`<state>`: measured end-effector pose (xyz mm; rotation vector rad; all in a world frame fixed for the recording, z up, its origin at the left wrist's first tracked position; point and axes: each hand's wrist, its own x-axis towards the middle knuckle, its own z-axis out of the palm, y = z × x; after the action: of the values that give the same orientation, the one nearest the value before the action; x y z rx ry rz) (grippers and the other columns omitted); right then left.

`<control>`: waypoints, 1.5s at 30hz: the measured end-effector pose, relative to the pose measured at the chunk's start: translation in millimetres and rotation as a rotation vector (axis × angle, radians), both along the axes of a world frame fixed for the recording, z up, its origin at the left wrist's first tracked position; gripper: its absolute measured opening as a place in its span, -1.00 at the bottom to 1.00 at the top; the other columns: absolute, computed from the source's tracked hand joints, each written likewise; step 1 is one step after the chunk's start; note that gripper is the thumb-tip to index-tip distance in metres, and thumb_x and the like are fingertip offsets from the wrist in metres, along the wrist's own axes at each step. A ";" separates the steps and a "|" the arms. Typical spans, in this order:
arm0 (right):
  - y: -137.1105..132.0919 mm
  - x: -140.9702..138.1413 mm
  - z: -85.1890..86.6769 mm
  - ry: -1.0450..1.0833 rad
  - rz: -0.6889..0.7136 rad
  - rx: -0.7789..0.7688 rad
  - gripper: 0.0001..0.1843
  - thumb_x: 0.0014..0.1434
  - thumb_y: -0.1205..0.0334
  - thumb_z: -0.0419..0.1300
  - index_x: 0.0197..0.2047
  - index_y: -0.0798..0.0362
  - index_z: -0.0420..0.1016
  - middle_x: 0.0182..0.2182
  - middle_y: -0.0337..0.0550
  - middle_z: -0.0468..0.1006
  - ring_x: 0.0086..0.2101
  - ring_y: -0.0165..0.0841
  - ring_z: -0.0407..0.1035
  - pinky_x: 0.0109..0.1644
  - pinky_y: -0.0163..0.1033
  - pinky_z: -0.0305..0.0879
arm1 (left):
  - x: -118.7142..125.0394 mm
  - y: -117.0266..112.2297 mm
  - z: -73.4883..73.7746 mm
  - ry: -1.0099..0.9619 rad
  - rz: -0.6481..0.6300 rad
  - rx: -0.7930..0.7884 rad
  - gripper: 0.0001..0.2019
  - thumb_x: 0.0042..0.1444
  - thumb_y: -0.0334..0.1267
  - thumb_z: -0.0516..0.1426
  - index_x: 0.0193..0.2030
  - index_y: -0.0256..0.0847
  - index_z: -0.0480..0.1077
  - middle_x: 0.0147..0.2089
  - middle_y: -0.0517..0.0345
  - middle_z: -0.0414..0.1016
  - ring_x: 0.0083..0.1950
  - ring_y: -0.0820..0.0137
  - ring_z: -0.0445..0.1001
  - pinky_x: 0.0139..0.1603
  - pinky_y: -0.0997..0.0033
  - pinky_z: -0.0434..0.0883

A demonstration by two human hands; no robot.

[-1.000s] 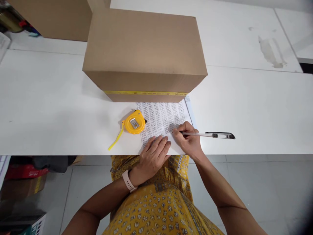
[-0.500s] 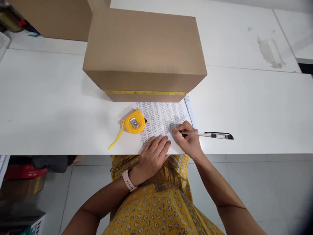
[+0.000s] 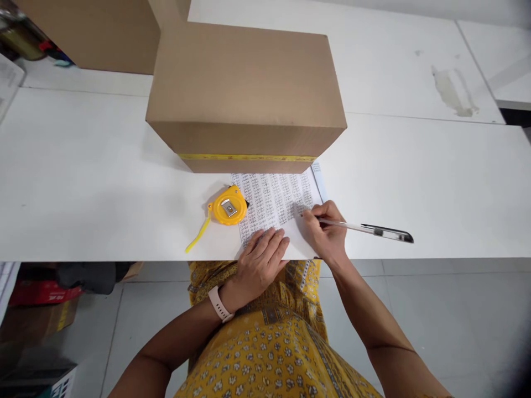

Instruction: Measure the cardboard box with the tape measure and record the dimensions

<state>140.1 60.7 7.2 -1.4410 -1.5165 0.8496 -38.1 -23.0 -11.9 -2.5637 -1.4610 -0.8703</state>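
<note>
A sheet of paper point(image 3: 276, 202) covered in small handwritten rows lies at the near edge of the white table point(image 3: 83, 182). My left hand point(image 3: 260, 262) rests flat on its lower part, fingers stretched out. My right hand point(image 3: 327, 232) pinches a clear pen point(image 3: 365, 228) with a black cap, tip on the paper's right side. A round yellow tape measure point(image 3: 227, 205) sits just left of the sheet; its yellow tape runs along the front of a closed cardboard box point(image 3: 246, 91) standing behind the paper.
A second, larger cardboard box point(image 3: 87, 33) stands at the back left. Under the table's left side are red and brown cartons point(image 3: 39, 301) on the tiled floor. A smeared stain point(image 3: 450, 91) marks the far right tabletop.
My right hand and the pen shifted a little to the right and up on the sheet. The left hand stayed put. The view moved slightly.
</note>
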 end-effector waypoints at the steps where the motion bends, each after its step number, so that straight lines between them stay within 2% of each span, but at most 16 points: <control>1: 3.8 7.0 0.0 -0.018 -0.043 0.043 -0.76 0.27 0.08 0.25 -0.35 -0.04 0.30 -0.51 -0.31 0.38 -0.51 -0.42 0.20 -0.44 -0.27 0.14 | 0.0 0.0 2.3 -0.020 -0.006 0.001 -0.68 0.38 -0.21 0.16 0.16 -0.36 0.47 0.17 -0.13 0.62 0.22 0.15 0.55 0.29 0.08 0.44; 3: 14.3 26.2 1.2 -0.145 -0.106 0.134 -0.84 0.28 0.08 0.24 -0.23 -0.04 0.39 -0.39 -0.23 0.46 -0.42 -0.37 0.30 -0.36 -0.23 0.21 | -1.7 -0.5 10.4 -0.126 -0.029 -0.020 -0.73 0.34 -0.25 0.20 0.10 -0.34 0.47 0.10 -0.11 0.65 0.16 0.16 0.58 0.25 0.08 0.49; 6: 33.4 61.2 1.5 -0.455 -0.090 0.250 -0.87 0.31 0.20 0.15 -0.09 -0.05 0.47 -0.21 -0.09 0.49 -0.23 -0.25 0.37 -0.19 -0.12 0.30 | -11.9 0.8 29.6 -0.339 -0.028 -0.026 -0.78 0.29 -0.36 0.24 0.06 -0.26 0.45 0.01 -0.04 0.65 0.10 0.23 0.59 0.17 0.14 0.55; 9: 49.1 88.5 -6.1 -0.681 -0.047 0.298 -0.68 0.29 0.38 0.00 -0.06 -0.04 0.53 -0.20 -0.01 0.45 -0.15 -0.16 0.33 -0.17 -0.06 0.29 | -32.3 12.4 44.7 -0.339 0.136 0.086 -0.70 0.25 -0.39 0.26 0.10 -0.18 0.43 0.06 -0.06 0.60 0.14 0.16 0.54 0.17 0.03 0.53; 11: 55.8 97.6 -13.8 -0.755 -0.044 0.314 -0.60 0.26 0.43 -0.03 -0.02 -0.03 0.55 -0.23 0.01 0.45 -0.15 -0.14 0.31 -0.20 -0.06 0.29 | -48.1 26.3 45.9 -0.248 0.262 0.078 -0.63 0.23 -0.29 0.29 0.16 -0.19 0.40 0.16 -0.18 0.53 0.21 0.03 0.47 0.21 -0.12 0.47; 15: 57.9 97.2 -20.4 -0.737 -0.118 0.383 -0.51 0.29 0.43 -0.06 0.17 -0.01 0.49 -0.20 0.03 0.49 -0.14 -0.15 0.35 -0.15 -0.02 0.34 | -70.4 51.1 35.3 -0.169 0.358 -0.129 -0.40 0.15 -0.19 0.34 0.29 -0.23 0.29 0.27 -0.27 0.43 0.25 -0.10 0.42 0.21 -0.20 0.44; 19: 38.1 74.2 2.1 -0.478 -0.266 0.477 -0.65 0.36 0.31 0.01 0.10 0.00 0.53 -0.17 0.04 0.54 -0.13 -0.16 0.41 -0.06 0.02 0.39 | -66.6 49.4 44.2 -0.425 0.385 -0.343 -0.43 0.12 -0.24 0.33 0.26 -0.13 0.30 0.19 -0.12 0.49 0.18 0.04 0.48 0.20 -0.06 0.46; 21: 21.4 53.9 22.8 -0.245 -0.138 0.368 -0.70 0.40 0.18 0.05 0.05 -0.01 0.55 -0.17 0.01 0.57 -0.18 -0.21 0.44 -0.04 -0.01 0.42 | -57.4 41.0 59.2 -0.663 0.261 -0.523 -0.41 0.13 -0.19 0.32 0.28 -0.06 0.26 0.18 -0.05 0.50 0.12 0.14 0.52 0.13 0.06 0.50; 23: 6.1 32.5 44.3 0.023 0.225 0.068 -0.67 0.42 0.05 0.08 0.09 -0.04 0.56 -0.15 -0.04 0.61 -0.19 -0.25 0.48 -0.07 -0.07 0.47 | -48.3 33.1 75.6 -0.851 0.055 -0.704 -0.38 0.15 -0.16 0.32 0.31 -0.01 0.22 0.18 0.00 0.49 0.10 0.20 0.53 0.10 0.15 0.51; 25: -3.0 15.2 61.8 0.205 0.496 -0.176 -0.58 0.40 -0.07 0.09 0.13 -0.04 0.56 -0.10 -0.05 0.63 -0.15 -0.25 0.50 -0.02 -0.07 0.48 | -42.5 28.9 89.2 -0.927 -0.095 -0.812 -0.35 0.13 -0.15 0.34 0.32 0.02 0.19 0.20 0.00 0.48 0.13 0.21 0.52 0.13 0.19 0.48; 29: 0.3 -2.6 80.8 0.355 0.646 -0.332 -0.52 0.37 -0.18 0.11 0.06 0.00 0.58 -0.15 -0.07 0.63 -0.16 -0.28 0.48 0.02 -0.08 0.44 | -44.6 30.9 105.0 -0.933 -0.130 -0.874 -0.34 0.11 -0.13 0.37 0.30 0.04 0.20 0.20 0.02 0.48 0.12 0.21 0.52 0.10 0.24 0.47; 32: 10.5 -11.6 90.5 0.386 0.702 -0.343 -0.58 0.29 -0.17 0.23 -0.10 0.03 0.55 -0.27 -0.14 0.57 -0.27 -0.36 0.41 -0.13 -0.17 0.40 | -55.8 38.6 115.3 -0.934 -0.141 -0.910 -0.36 0.09 -0.10 0.38 0.27 0.05 0.24 0.16 0.05 0.51 0.05 0.23 0.55 -0.01 0.30 0.49; 37: 43.9 -13.9 124.0 0.357 0.664 -0.236 -0.59 0.14 -0.16 0.38 -0.30 0.01 0.45 -0.44 -0.26 0.43 -0.42 -0.43 0.27 -0.34 -0.26 0.26 | -99.0 71.5 152.6 -0.960 -0.174 -0.876 -0.39 0.02 -0.05 0.39 0.19 -0.04 0.34 0.09 0.02 0.59 -0.04 0.21 0.61 -0.11 0.33 0.52; 40: 89.1 3.2 146.1 0.433 0.482 -0.084 -0.60 0.14 -0.12 0.38 -0.40 0.02 0.43 -0.42 -0.21 0.45 -0.39 -0.41 0.29 -0.31 -0.25 0.28 | -146.4 105.6 185.5 -0.950 -0.054 -0.763 -0.41 0.01 -0.08 0.38 0.18 -0.10 0.39 0.00 0.03 0.64 -0.10 0.21 0.63 -0.09 0.30 0.52; 43: 141.8 20.3 151.6 0.519 0.285 -0.081 -0.67 0.15 0.00 0.38 -0.43 0.05 0.44 -0.40 -0.17 0.45 -0.36 -0.40 0.30 -0.35 -0.29 0.25 | -201.5 142.9 208.9 -0.967 0.095 -0.736 -0.44 -0.02 -0.06 0.39 0.13 -0.16 0.47 -0.03 0.06 0.66 -0.08 0.22 0.62 -0.07 0.34 0.53; 45: 169.0 23.8 144.9 0.535 0.204 -0.145 -0.74 0.20 0.10 0.32 -0.41 0.07 0.46 -0.39 -0.17 0.44 -0.37 -0.42 0.30 -0.37 -0.31 0.24 | -234.8 164.5 213.8 -0.988 0.169 -0.758 -0.48 -0.04 -0.07 0.40 0.07 -0.20 0.51 -0.05 0.08 0.67 -0.09 0.26 0.60 -0.13 0.41 0.53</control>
<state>163.9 229.7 152.0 -1.0466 -1.2171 1.3677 -272.9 141.4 201.9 -2.4036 -2.6253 -2.0567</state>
